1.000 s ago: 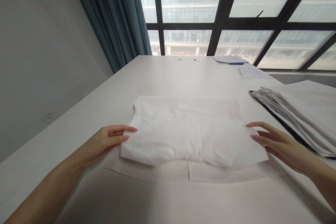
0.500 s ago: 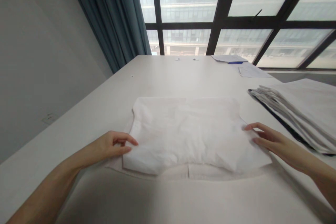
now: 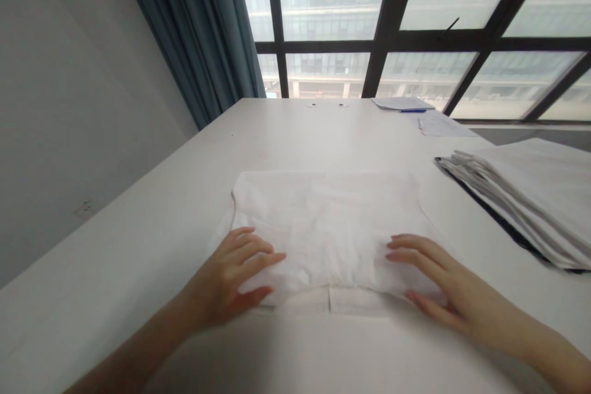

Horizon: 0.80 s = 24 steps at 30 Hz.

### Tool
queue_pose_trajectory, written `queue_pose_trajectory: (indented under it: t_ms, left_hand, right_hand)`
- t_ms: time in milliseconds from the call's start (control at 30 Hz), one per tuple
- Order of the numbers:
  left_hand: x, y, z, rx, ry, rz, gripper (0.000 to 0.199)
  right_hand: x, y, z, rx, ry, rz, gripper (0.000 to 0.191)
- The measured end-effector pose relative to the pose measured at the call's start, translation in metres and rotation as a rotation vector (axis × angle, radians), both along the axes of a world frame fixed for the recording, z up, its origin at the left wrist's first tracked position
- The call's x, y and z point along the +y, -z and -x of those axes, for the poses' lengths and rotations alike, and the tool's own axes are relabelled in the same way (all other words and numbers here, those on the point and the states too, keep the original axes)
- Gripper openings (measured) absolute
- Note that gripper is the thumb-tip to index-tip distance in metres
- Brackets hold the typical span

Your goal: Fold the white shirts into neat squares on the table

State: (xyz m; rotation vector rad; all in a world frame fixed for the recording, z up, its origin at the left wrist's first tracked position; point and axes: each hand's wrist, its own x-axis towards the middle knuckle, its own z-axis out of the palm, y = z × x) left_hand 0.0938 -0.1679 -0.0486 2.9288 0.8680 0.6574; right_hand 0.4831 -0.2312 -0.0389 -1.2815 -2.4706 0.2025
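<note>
A white garment point(image 3: 327, 221), folded over and lightly creased, lies flat on the white table point(image 3: 295, 141) in front of me. Over its left side is my left hand point(image 3: 240, 274), open, fingers spread. My right hand point(image 3: 427, 280), also open with its fingers apart, is over the right side. Neither hand grips the cloth; whether the fingertips press on it I cannot tell. The hands cover the garment's two near corners, while its near edge shows between them.
To the right lies a stack of folded white cloth point(image 3: 535, 191) on something dark. Papers point(image 3: 446, 125) and a blue pen point(image 3: 412, 111) are at the table's far right. A wall point(image 3: 92, 104) and a blue curtain point(image 3: 203, 31) border the left; windows point(image 3: 332, 0) stand behind.
Both hands have moved inward from the garment's side edges to over its cloth, and their fingers have spread. The garment has stayed in about the same place.
</note>
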Motion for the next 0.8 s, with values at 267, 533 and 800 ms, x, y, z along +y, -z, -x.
queue_pose_trajectory:
  t_ms: [267, 533, 800]
  left_hand:
    - [-0.013, 0.010, -0.018, 0.131, 0.164, -0.118, 0.038]
    - [-0.006, 0.007, -0.009, 0.066, 0.168, -0.078, 0.036]
    - [-0.007, 0.013, -0.008, 0.196, 0.243, 0.099, 0.048]
  right_hand:
    - [-0.001, 0.017, 0.017, -0.052, -0.153, 0.005, 0.049]
    - [0.002, 0.006, 0.006, 0.065, -0.198, -0.050, 0.032]
    - [0.005, 0.003, 0.008, 0.149, -0.230, 0.260, 0.026]
